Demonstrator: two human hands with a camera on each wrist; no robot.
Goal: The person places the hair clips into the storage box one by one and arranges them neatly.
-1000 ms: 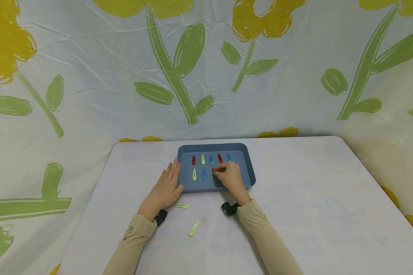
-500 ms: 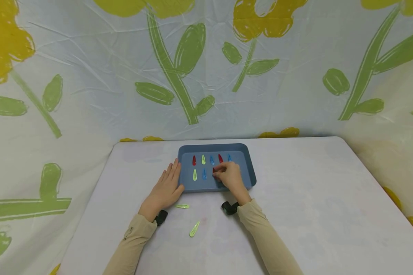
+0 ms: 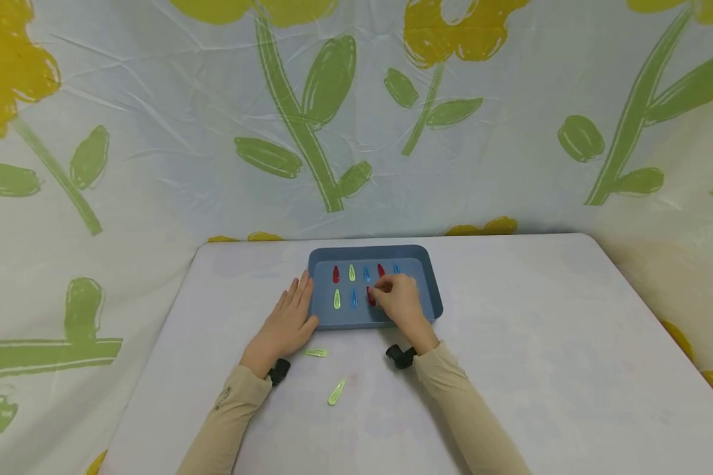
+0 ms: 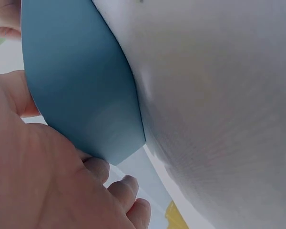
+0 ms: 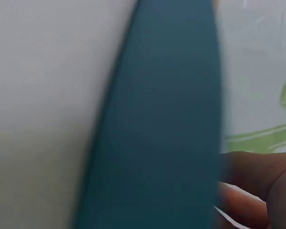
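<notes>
In the head view, a blue-grey tray (image 3: 327, 319) holds two rows of snap hair clips in red, yellow-green and blue. My left hand (image 3: 282, 324) lies with fingers extended along the tray's left side, thumb by the near left corner. The left wrist view has its fingers (image 4: 121, 191) at the tray wall (image 4: 86, 86). Over the tray, my right hand (image 3: 401, 300) has its bent fingertips right at the edge of a red hair clip (image 3: 371, 297), which lies in the near row beside a blue clip (image 3: 353, 299). In the right wrist view, the tray wall hides those fingertips.
Two yellow-green hair clips, a nearer one (image 3: 337, 392) and a farther one (image 3: 316, 353), lie on the white tabletop (image 3: 511, 343) between the forearms. A flower-printed cloth (image 3: 499, 152) hangs behind the table. Dark wrist cameras sit under both wrists.
My right hand has shifted slightly up and right, while the red hair clip stays in the near row and shows more fully. The left hand keeps its place.
</notes>
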